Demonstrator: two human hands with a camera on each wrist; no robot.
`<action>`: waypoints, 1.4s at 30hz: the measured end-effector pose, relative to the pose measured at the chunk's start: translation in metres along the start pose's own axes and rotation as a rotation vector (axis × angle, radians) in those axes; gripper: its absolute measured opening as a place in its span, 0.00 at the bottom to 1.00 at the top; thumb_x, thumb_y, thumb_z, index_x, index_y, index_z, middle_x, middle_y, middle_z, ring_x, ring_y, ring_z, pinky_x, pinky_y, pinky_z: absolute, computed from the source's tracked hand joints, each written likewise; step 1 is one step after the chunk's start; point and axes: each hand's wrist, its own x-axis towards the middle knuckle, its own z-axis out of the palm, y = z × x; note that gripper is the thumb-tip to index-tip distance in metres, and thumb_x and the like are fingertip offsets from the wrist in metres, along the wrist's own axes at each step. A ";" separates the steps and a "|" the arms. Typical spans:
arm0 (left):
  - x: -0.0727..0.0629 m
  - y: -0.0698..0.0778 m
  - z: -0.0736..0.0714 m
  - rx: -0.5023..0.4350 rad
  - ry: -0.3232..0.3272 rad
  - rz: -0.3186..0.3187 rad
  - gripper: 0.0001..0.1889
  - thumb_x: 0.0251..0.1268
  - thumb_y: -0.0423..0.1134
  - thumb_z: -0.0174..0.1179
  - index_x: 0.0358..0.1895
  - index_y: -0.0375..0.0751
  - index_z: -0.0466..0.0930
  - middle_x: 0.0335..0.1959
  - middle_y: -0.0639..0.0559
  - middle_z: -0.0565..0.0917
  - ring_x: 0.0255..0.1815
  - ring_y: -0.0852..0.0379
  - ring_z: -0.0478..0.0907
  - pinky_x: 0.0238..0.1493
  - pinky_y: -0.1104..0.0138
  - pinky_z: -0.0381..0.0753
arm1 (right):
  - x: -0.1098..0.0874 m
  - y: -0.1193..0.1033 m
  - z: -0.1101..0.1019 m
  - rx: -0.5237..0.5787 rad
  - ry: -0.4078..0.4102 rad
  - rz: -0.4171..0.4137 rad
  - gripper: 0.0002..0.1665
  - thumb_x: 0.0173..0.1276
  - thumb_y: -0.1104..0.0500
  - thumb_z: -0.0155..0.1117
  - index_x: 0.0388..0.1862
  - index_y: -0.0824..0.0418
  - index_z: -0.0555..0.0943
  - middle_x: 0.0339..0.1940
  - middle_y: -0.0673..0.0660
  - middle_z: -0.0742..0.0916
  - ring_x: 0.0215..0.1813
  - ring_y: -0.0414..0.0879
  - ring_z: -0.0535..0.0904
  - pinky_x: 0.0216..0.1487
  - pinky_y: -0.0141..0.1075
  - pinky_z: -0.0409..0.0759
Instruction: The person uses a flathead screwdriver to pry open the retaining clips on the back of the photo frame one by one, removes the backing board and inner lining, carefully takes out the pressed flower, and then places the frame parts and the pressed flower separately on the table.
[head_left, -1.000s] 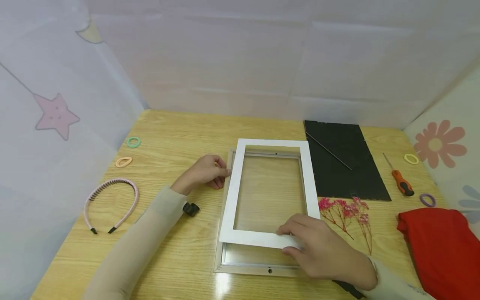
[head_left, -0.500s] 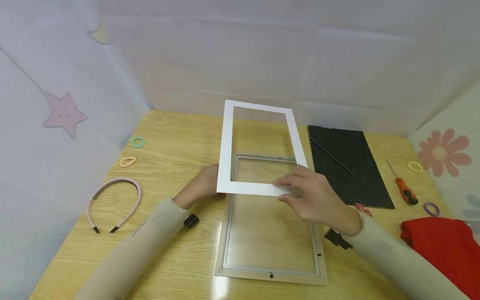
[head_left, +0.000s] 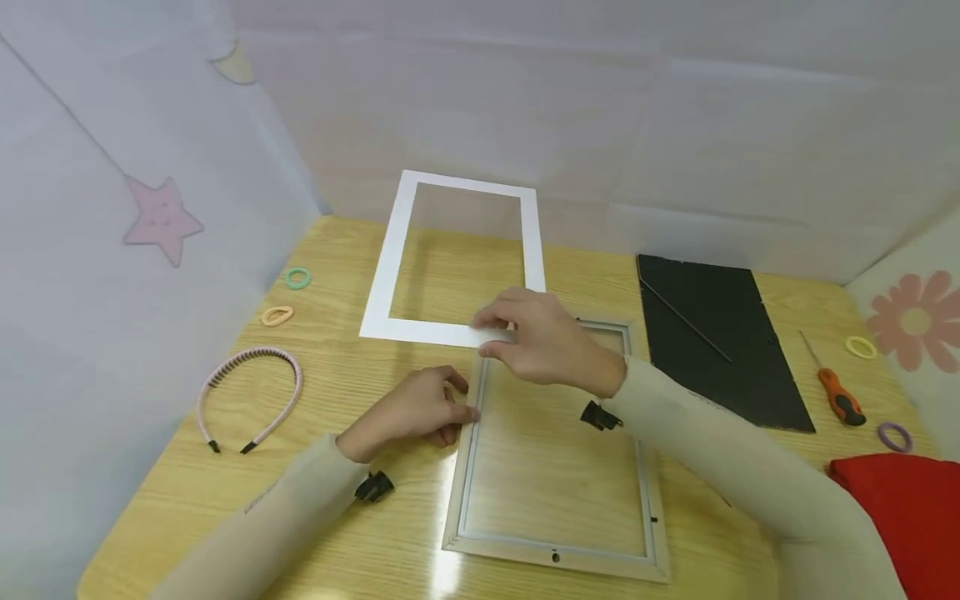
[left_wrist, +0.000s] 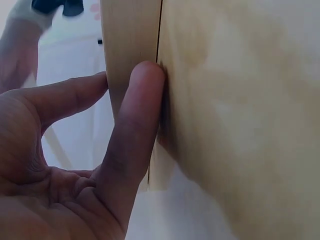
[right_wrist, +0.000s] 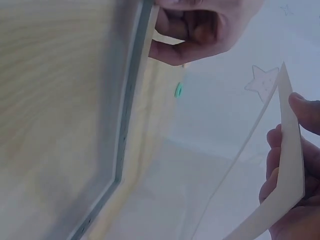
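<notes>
My right hand [head_left: 536,337] pinches the near right corner of a white picture mat [head_left: 427,332], a thin rectangular border with an open centre. The mat is raised and tilted above the table's far part. In the right wrist view, thumb and fingers lie on opposite faces of the mat [right_wrist: 287,145]. A pale wooden picture frame [head_left: 517,557] lies flat, a see-through pane within its inner edge. My left hand [head_left: 420,408] holds its left side bar; in the left wrist view, digits rest against two sides of the bar [left_wrist: 132,40]. My right forearm hides part of the frame.
A black backing board [head_left: 720,333] with a thin rod [head_left: 686,319] lies right of the frame. Further right are an orange screwdriver [head_left: 840,396], purple ring [head_left: 895,437], yellow ring [head_left: 860,347] and red cloth [head_left: 892,517]. A pink headband [head_left: 298,375] and two rings lie left.
My right hand has lifted the white mat off the frame and carried it up, away and to the left. My left hand has slid nearer along the frame's left side.
</notes>
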 end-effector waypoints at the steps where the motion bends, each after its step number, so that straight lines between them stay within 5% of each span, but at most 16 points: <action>1: -0.002 -0.001 0.001 -0.006 -0.005 0.000 0.26 0.63 0.46 0.69 0.57 0.33 0.74 0.21 0.46 0.87 0.19 0.53 0.86 0.26 0.62 0.89 | 0.008 -0.002 0.004 0.016 -0.021 0.009 0.15 0.63 0.55 0.76 0.48 0.55 0.88 0.42 0.48 0.88 0.43 0.40 0.81 0.45 0.32 0.83; 9: -0.019 -0.009 0.010 -0.022 -0.041 0.065 0.25 0.65 0.45 0.68 0.58 0.30 0.75 0.19 0.46 0.86 0.16 0.52 0.85 0.23 0.61 0.88 | 0.056 -0.017 0.044 0.085 -0.198 0.044 0.17 0.66 0.52 0.73 0.53 0.55 0.87 0.46 0.47 0.89 0.45 0.38 0.82 0.48 0.29 0.82; 17: -0.028 -0.012 0.012 -0.101 -0.095 0.063 0.20 0.67 0.44 0.66 0.52 0.33 0.76 0.22 0.44 0.86 0.17 0.54 0.84 0.23 0.59 0.89 | 0.083 -0.019 0.078 0.033 -0.322 0.019 0.18 0.67 0.50 0.73 0.53 0.54 0.86 0.46 0.47 0.89 0.45 0.38 0.81 0.50 0.27 0.81; 26: -0.027 -0.011 0.015 -0.124 -0.110 0.063 0.18 0.67 0.43 0.66 0.51 0.33 0.76 0.23 0.44 0.86 0.18 0.54 0.84 0.25 0.60 0.89 | 0.089 -0.014 0.110 0.054 -0.421 0.066 0.17 0.67 0.51 0.73 0.53 0.54 0.85 0.46 0.45 0.88 0.47 0.36 0.81 0.51 0.26 0.81; 42: -0.016 -0.005 0.017 -0.082 -0.124 0.089 0.15 0.67 0.40 0.66 0.48 0.33 0.77 0.23 0.43 0.86 0.18 0.55 0.84 0.25 0.60 0.89 | 0.088 0.005 0.113 -0.008 -0.518 0.106 0.16 0.68 0.50 0.72 0.50 0.55 0.83 0.38 0.45 0.83 0.40 0.39 0.76 0.42 0.28 0.77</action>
